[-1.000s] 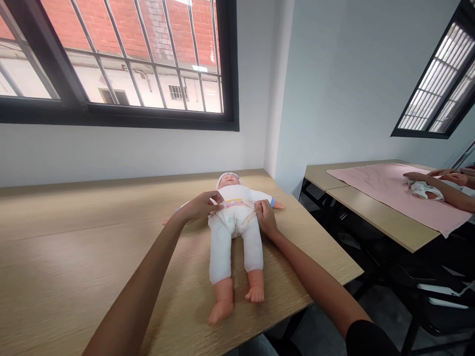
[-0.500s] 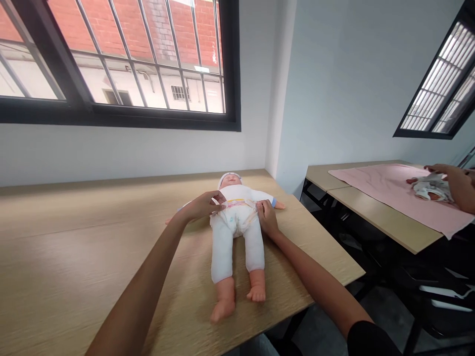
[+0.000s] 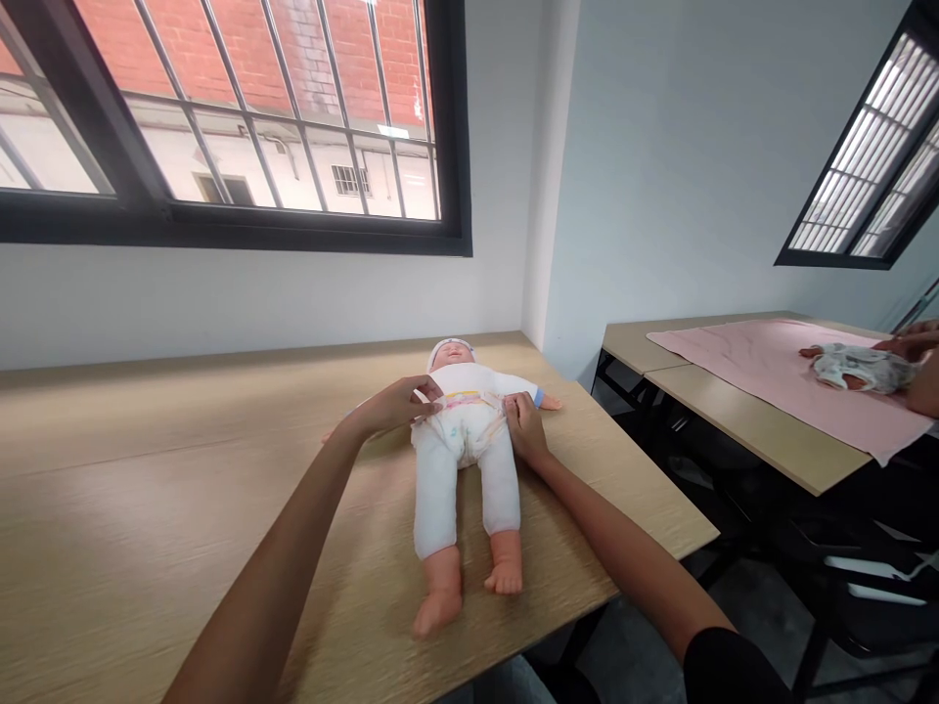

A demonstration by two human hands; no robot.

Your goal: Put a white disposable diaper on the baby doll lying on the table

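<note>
A baby doll (image 3: 434, 508) lies on its back on the wooden table, feet toward me, in white clothes and a cap. Around its hips is a white diaper (image 3: 466, 428) with a coloured band at the waist. My left hand (image 3: 403, 403) is at the diaper's left waist edge, thumb and fingers closed in a pinch on it. On the other side, my right hand (image 3: 525, 425) has its fingers curled onto the diaper's right waist edge. The fingertips of both hands are partly hidden against the diaper.
The wooden table (image 3: 183, 469) runs up to the wall under a barred window (image 3: 293, 117). To the right, a second table (image 3: 770, 460) carries a pink cloth (image 3: 740, 362) and another doll (image 3: 858, 370), with a co-worker's hands (image 3: 920, 342) at it. Black chairs (image 3: 858, 587) stand below.
My hands stay in place at the diaper's waist, with the doll unmoved. The view shifts slightly. At the other table, the co-worker's hands have moved right along their doll.
</note>
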